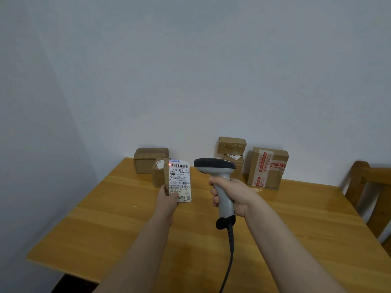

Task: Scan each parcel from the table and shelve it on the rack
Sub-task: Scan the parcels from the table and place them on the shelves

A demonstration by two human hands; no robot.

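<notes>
above table [110, 218], l hand [167, 199] grips parcel [179, 180], r hand [234, 195] grips scanner [215, 166]

Plain room — wooden table [127, 229], chair [359, 178]

My left hand [167, 199] holds a parcel [179, 180] above the table [127, 218], and to its right my right hand [230, 193] grips the scanner [214, 166], whose cable [230, 250] runs back toward me. Behind the parcel, at the table's far edge by the wall, sits the far-left box [148, 159] with the near box [158, 176] just before it. Behind the scanner the top box [232, 145] rests on the lower box [238, 166], the right-hand box [267, 168] stands just right of them, and a chair [370, 197] stands off the table's right side.
</notes>
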